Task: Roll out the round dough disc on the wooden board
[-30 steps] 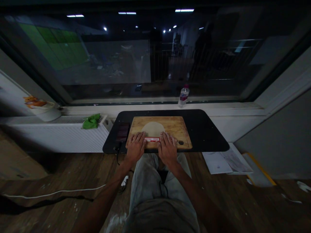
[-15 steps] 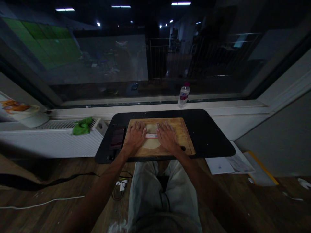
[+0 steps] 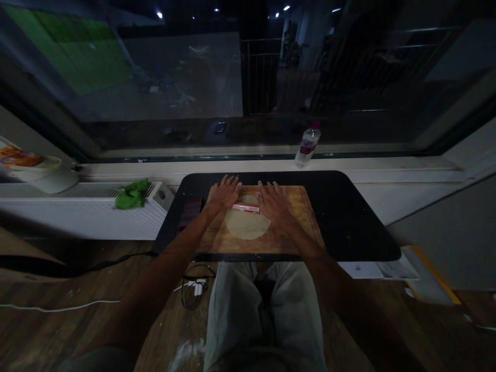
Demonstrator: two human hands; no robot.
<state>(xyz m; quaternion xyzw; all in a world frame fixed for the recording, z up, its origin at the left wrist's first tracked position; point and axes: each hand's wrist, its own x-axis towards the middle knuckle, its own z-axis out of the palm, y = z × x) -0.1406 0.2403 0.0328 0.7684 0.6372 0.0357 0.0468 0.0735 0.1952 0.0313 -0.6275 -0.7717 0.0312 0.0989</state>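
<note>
A round, flat disc of pale dough (image 3: 247, 225) lies on a wooden cutting board (image 3: 302, 235) on a black table (image 3: 349, 217). Across the dough's far edge lies a roller with a red and white label (image 3: 246, 207). My left hand (image 3: 226, 192) presses flat on the roller's left end, fingers stretched toward the window. Over its right end my right hand (image 3: 274, 200) lies the same way, fingers spread.
A dark phone (image 3: 191, 211) lies left of the board. A water bottle (image 3: 307, 145) stands on the window sill behind the table. A green cloth (image 3: 131, 194) rests on the radiator at left, near a white bowl (image 3: 42, 175). Cables (image 3: 192, 289) and papers (image 3: 380, 268) lie on the floor.
Both hands have pushed the roller away from me, from the dough's near edge across it to its far edge. The dough disc now shows behind my hands.
</note>
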